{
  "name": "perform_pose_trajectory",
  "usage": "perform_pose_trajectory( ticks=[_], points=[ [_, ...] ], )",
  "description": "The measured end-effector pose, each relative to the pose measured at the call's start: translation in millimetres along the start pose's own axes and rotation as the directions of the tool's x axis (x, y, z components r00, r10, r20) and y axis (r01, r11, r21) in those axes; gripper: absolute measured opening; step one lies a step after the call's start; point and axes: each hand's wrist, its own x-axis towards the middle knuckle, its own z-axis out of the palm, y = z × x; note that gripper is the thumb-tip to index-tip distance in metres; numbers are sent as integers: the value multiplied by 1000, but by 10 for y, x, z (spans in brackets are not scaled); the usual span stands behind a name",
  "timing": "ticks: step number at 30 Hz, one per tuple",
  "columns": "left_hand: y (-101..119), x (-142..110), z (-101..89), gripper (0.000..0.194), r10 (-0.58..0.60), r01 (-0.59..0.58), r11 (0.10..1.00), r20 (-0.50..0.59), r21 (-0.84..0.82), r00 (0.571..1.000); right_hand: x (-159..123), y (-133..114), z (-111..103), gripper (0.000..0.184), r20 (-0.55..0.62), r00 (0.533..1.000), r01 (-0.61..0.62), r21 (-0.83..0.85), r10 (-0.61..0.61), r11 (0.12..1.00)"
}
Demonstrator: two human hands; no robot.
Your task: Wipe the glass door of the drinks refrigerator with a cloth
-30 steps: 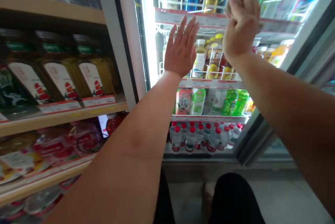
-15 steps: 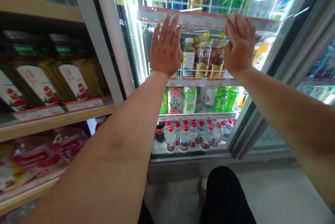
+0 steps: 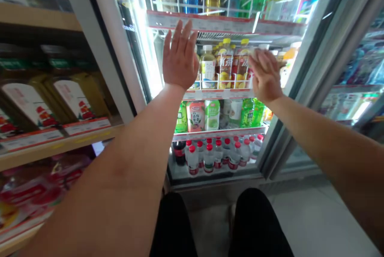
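Fingers spread, my left hand [image 3: 180,59] lies flat against the glass door [image 3: 174,161] of a lit drinks cooler. My right hand [image 3: 267,75] is on the same glass farther right, its fingers bent over what looks like a pale cloth [image 3: 254,53]. Only small edges of that cloth show past the fingers; the rest is hidden under the hand. Behind the glass, between my hands, stand a white-labelled tea bottle [image 3: 207,69] and yellow-capped iced tea bottles [image 3: 225,65].
Lower cooler shelves hold a pink carton [image 3: 196,116], green bottles [image 3: 247,113] and several red-capped water bottles [image 3: 209,159]. Wooden shelving [image 3: 69,139] with large bottles [image 3: 70,89] stands close on the left. The metal door frame [image 3: 303,117] runs along the right. My knees [image 3: 255,221] are below.
My right hand has slid down the glass, slightly left. My left hand stays flat on the door. The view has shifted a little, and both knees now show.
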Motion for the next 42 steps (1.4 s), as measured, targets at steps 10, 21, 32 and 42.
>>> perform_pose_trajectory(
  ticks=[10, 21, 32, 42],
  points=[
    [89, -11, -75, 83, -27, 27, 1000, -5, -1, 1000, 18, 497, 124, 54, -314, 890, -296, 154, 331, 943],
    [171, -83, -127, 61, 20, -7, 989, -90, 147, 996, 491, 238, 202, 56, -271, 909, -292, 133, 318, 947],
    [156, -84, -169, 62, 6, 0, 995, -59, 95, 998, 718, -625, 258, 51, -67, 997, -10, 223, 26, 975],
    [195, -105, -162, 64, 14, 14, 991, -207, 132, 978, 988, -1205, 433, 46, -29, 918, 392, 193, -395, 899]
  ],
)
